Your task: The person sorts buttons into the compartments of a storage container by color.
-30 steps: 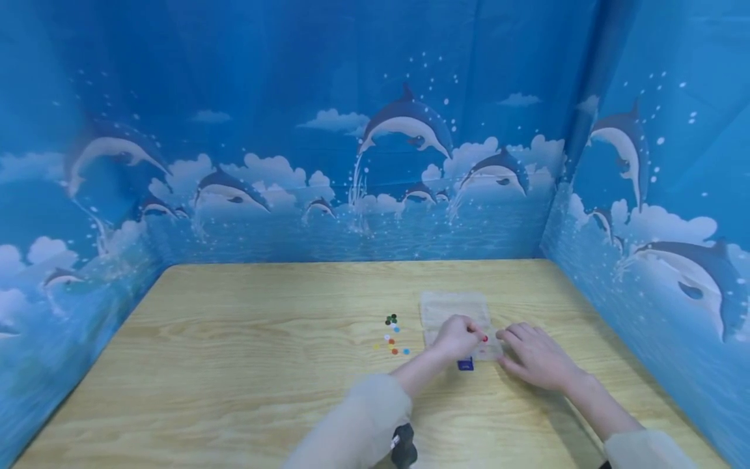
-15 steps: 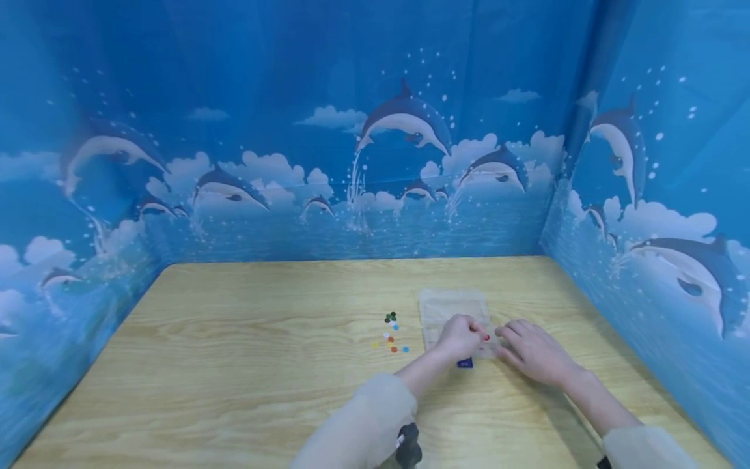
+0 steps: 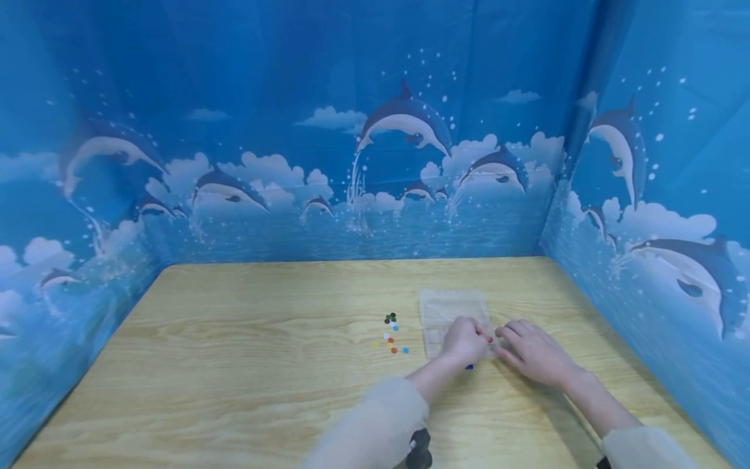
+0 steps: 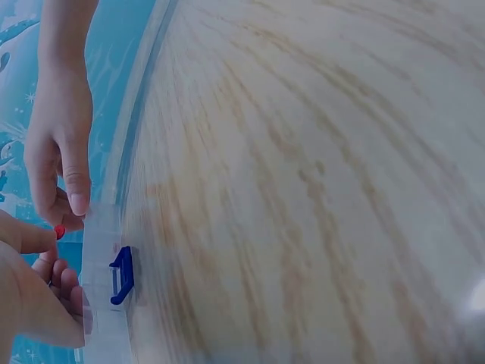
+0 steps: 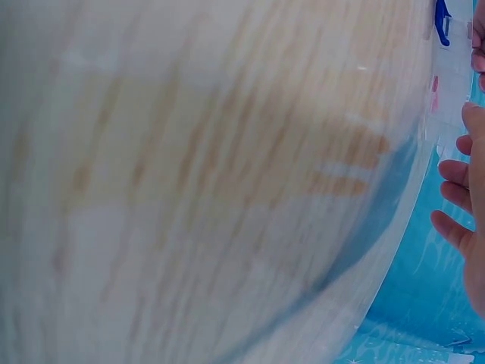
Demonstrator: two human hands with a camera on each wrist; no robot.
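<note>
1. Hands: I count two, the left hand (image 3: 465, 340) and the right hand (image 3: 534, 354), both at the box.
2. Clear plastic box (image 3: 454, 306): one, lying flat.
3. Blue clasp (image 4: 121, 274) on the box's front edge: one.
4. Small red bead (image 3: 489, 339) at the left hand's fingertips: one.
5. Loose coloured beads (image 3: 392, 335) left of the box: I make out about ten; they are too small for a firm count.
6. Worktop (image 3: 246, 365), light wood: one.
7. Sleeves: two, pale.
</note>
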